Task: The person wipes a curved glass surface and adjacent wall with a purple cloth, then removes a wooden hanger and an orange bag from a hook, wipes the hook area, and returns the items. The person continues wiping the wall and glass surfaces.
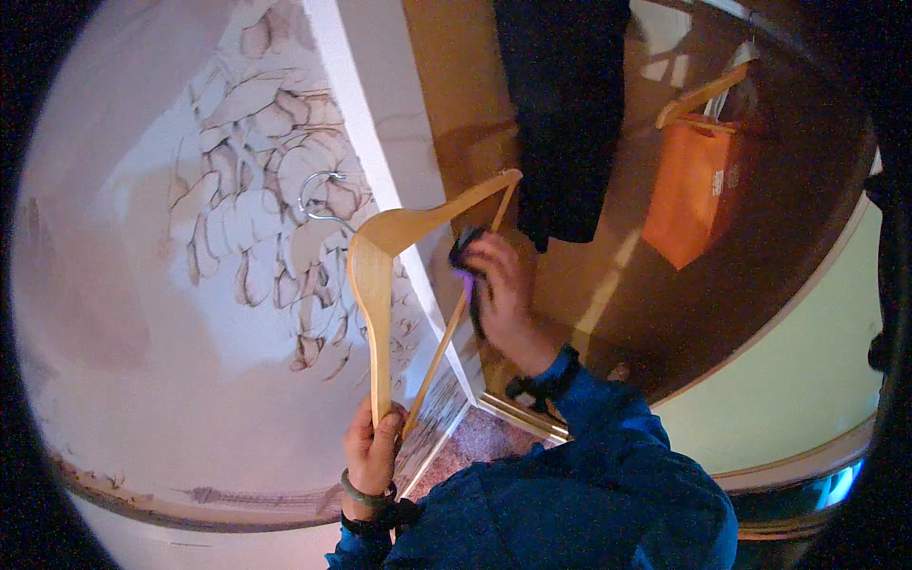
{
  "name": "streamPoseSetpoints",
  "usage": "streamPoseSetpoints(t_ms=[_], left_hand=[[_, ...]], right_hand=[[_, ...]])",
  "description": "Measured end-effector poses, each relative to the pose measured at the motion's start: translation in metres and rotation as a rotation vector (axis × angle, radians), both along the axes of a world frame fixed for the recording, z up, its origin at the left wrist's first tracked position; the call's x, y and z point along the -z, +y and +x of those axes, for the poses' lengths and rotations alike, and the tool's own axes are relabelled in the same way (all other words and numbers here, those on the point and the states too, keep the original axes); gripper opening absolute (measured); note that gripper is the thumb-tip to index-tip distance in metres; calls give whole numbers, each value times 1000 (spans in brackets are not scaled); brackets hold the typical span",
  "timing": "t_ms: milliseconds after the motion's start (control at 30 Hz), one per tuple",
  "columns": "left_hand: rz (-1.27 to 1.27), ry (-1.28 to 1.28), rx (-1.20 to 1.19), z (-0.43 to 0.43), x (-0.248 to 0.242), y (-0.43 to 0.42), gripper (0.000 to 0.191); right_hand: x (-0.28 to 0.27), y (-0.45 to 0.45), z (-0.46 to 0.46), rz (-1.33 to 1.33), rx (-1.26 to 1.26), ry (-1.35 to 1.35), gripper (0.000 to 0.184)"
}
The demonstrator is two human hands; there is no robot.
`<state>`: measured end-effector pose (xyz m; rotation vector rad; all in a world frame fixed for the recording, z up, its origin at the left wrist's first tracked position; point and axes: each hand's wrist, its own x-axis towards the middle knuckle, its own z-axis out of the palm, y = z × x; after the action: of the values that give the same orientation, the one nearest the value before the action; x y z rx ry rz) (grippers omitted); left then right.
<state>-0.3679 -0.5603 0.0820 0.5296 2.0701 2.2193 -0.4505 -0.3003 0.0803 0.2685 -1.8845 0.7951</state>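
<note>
My left hand [372,445] grips one end of a wooden clothes hanger [374,256], with my thumb over its arm. The hanger is tilted, its metal hook [308,198] pointing left and its thin lower bar [436,360] running up to the far end. At that bar, my right hand [502,299] is blurred, its fingers curled around a small dark item with a purple part [467,249]. The item looks soft, but blur hides what it is. Whether my right fingers also touch the bar cannot be made out.
Dark clothing [570,128] hangs behind the hanger, inside an open wardrobe [456,92]. An orange bag [687,196] hangs there beside another wooden hanger [702,96]. A patterned wall panel [242,214] fills the left, with a white upright edge [356,114] between. Carpet [477,452] shows below.
</note>
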Motion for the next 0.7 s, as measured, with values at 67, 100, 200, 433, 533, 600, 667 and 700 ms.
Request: streamPoseSetpoints(t_ms=[67, 100, 200, 433, 533, 600, 667, 700], left_hand=[[10, -25, 22, 2, -4, -10, 18], [4, -14, 23, 3, -5, -15, 19], [29, 21, -55, 7, -7, -27, 19], [0, 25, 44, 18, 0, -59, 26], [-41, 96, 14, 19, 5, -65, 25], [14, 32, 31, 19, 7, -70, 26], [13, 34, 9, 18, 9, -74, 30], [49, 26, 15, 18, 10, -76, 31]], right_hand=[[4, -42, 17, 104, -129, -2, 33], [5, -60, 25, 163, -212, 93, 32], [7, -90, 49, 348, -379, -9, 23], [-13, -57, 11, -6, 91, 15, 27], [-8, -72, 19, 3, 138, 10, 25], [1, -103, 35, 110, -18, 25, 25], [12, -135, 55, 225, -187, 10, 25], [16, -148, 66, 291, -279, 2, 25]])
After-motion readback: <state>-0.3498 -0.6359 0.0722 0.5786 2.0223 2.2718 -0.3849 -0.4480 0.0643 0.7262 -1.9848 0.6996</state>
